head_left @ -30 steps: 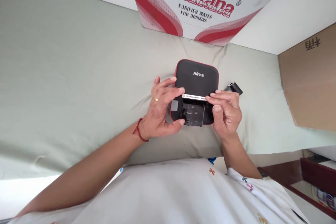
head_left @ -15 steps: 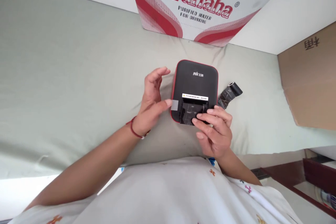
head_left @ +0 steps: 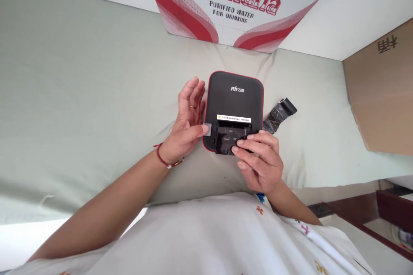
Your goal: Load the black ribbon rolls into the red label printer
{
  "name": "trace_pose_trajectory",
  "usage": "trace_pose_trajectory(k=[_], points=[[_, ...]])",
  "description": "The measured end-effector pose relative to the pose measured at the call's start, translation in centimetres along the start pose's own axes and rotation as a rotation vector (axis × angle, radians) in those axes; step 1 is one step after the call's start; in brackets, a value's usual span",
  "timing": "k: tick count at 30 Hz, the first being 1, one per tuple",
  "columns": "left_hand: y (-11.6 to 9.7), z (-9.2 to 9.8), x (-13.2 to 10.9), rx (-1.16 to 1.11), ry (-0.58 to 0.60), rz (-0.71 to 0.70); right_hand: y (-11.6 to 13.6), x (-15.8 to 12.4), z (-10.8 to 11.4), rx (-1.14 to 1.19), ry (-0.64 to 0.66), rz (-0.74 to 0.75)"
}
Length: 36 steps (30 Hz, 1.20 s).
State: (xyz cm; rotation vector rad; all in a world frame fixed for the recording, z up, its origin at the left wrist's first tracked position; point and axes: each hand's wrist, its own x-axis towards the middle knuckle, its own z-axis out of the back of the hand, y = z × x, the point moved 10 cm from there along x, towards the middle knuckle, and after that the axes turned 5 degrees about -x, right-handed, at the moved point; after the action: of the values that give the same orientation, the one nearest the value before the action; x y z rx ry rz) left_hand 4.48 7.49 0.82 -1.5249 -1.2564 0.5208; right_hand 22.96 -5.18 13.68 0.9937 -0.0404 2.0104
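A black printer with a red rim (head_left: 237, 99) lies flat on a pale green cloth (head_left: 80, 107). My left hand (head_left: 187, 126) rests against its left side, fingers stretched up along the edge and the thumb on a grey tab at the near left corner. My right hand (head_left: 258, 161) lies at the near edge, fingers pressing on a strip of black ribbon (head_left: 227, 142) in the printer's front slot. A black ribbon roll (head_left: 280, 111) lies on the cloth just right of the printer.
A white and red Wahaha water carton (head_left: 232, 4) stands behind the printer. A brown cardboard box (head_left: 380, 94) sits at the right. A dark red wooden frame (head_left: 371, 219) shows at the lower right.
Both hands left the printer's top label. My right hand dropped to the front slot and pressed on the ribbon. My left hand opened and settled against the printer's left side.
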Motion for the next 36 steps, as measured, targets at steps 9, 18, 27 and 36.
trace_pose_trajectory(k=[9,18,27,36], points=[[0.8,-0.6,-0.2,-0.029,0.021,0.007,-0.5,2.2,0.7,0.097,0.07,-0.03],[0.9,-1.2,0.2,-0.063,0.011,-0.039,-4.4,5.7,-1.6,-0.025,0.41,-0.178],[1.2,-1.2,0.2,-0.063,-0.007,0.011,-5.8,8.1,-0.7,0.141,0.267,-0.297],[1.3,-1.2,0.3,-0.076,-0.012,0.031,-7.4,6.4,11.5,0.077,-0.386,-0.368]])
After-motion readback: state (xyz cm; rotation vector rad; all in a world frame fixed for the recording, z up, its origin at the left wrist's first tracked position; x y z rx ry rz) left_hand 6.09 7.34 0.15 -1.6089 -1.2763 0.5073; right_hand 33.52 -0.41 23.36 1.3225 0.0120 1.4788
